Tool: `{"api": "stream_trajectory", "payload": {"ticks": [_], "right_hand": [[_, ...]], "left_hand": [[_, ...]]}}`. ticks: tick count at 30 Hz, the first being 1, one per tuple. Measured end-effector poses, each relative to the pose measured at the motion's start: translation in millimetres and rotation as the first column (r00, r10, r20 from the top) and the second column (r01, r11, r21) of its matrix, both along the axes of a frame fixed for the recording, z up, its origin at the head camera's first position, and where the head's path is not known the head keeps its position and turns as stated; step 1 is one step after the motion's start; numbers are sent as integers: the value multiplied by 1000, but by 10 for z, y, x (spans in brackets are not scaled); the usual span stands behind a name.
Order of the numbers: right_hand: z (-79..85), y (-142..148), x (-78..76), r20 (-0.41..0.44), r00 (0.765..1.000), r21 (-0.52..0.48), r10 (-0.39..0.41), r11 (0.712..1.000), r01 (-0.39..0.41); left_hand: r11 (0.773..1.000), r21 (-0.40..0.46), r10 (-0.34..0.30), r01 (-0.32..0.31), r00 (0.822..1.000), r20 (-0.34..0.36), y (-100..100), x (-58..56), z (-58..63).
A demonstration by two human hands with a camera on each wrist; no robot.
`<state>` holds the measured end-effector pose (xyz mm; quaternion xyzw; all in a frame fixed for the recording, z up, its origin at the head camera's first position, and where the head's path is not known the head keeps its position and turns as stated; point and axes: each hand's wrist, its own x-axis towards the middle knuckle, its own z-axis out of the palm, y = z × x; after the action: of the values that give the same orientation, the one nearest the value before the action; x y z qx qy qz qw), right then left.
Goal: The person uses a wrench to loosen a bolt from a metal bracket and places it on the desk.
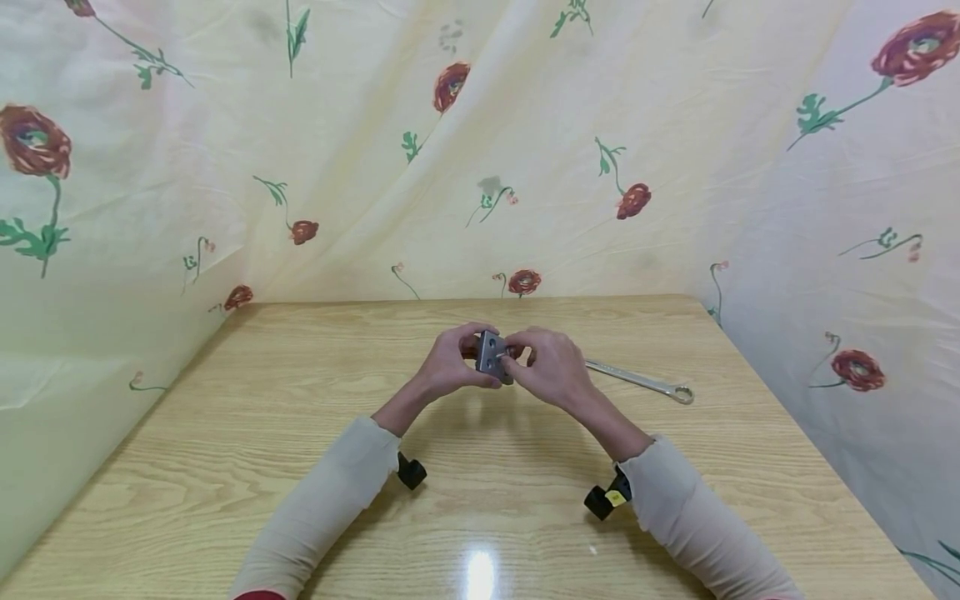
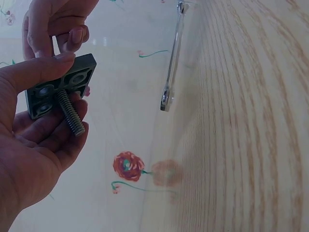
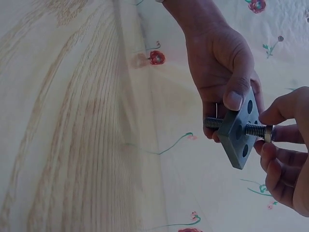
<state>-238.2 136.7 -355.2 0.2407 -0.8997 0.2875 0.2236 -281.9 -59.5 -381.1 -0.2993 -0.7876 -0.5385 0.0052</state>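
Observation:
My left hand point(image 1: 450, 364) grips a dark grey square metal plate point(image 1: 486, 353) by its edges, holding it off the table. Several holes show in the plate's face. A threaded bolt point(image 3: 255, 129) runs through the plate's middle. Its threaded end point(image 2: 71, 115) sticks out on the left palm's side, while its head point(image 3: 269, 133) stands apart from the plate on the other side. My right hand point(image 1: 553, 367) pinches the bolt near that head between thumb and fingers. In the head view the right fingers hide much of the bolt.
A silver wrench point(image 1: 637, 380) lies on the wooden table point(image 1: 225, 433) to the right of my hands, its far end hidden behind the right hand. Flowered cloth point(image 1: 375, 208) hangs at the back and both sides. Black devices point(image 1: 411, 472) sit under both wrists.

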Motion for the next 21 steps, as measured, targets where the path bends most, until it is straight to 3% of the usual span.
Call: {"api": "stream_trajectory", "payload": {"ticks": [13, 21], "right_hand": [[4, 3, -15, -64, 996, 12, 58, 998, -58], [22, 14, -18, 46, 998, 2, -29, 1000, 29]], "left_hand": [[1000, 11, 2, -2, 1000, 6, 4, 17, 15], [1000, 6, 10, -10, 1000, 15, -2, 23, 18]]}}
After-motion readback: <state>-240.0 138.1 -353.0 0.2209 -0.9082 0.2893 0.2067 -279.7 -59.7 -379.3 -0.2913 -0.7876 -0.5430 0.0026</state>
